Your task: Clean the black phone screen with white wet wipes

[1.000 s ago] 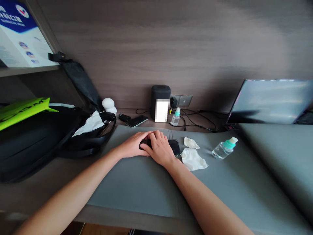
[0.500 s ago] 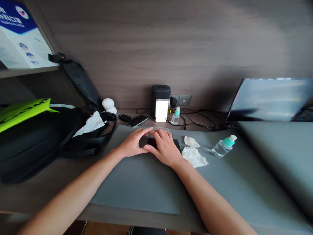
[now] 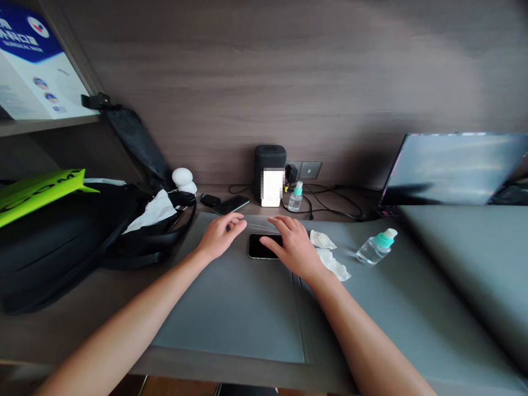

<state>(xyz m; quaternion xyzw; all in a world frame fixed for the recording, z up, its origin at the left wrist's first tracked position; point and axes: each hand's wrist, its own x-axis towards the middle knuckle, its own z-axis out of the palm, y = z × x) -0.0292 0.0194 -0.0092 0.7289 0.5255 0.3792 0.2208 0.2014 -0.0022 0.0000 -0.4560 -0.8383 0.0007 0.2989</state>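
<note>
A smartphone with a black screen lies flat, crosswise, on the grey desk mat. My right hand spreads over its right end, thumb out above the screen, and hides that part; whether it touches the phone I cannot tell. To the left of the phone, and apart from it, my left hand hovers with loosely bent fingers and nothing visible in them. Faint pale lines run behind the phone between the hands; what they belong to is unclear. Two crumpled white wipes lie just right of my right hand.
A clear spray bottle with a teal collar stands on the right, a smaller one behind. Another phone, a black speaker-like box and cables line the wall. A black bag fills the left; a laptop stands right.
My hands have moved apart from their near-touching position over the phone, left hand leftward, right hand slightly rightward. More of the phone's left part now shows.
</note>
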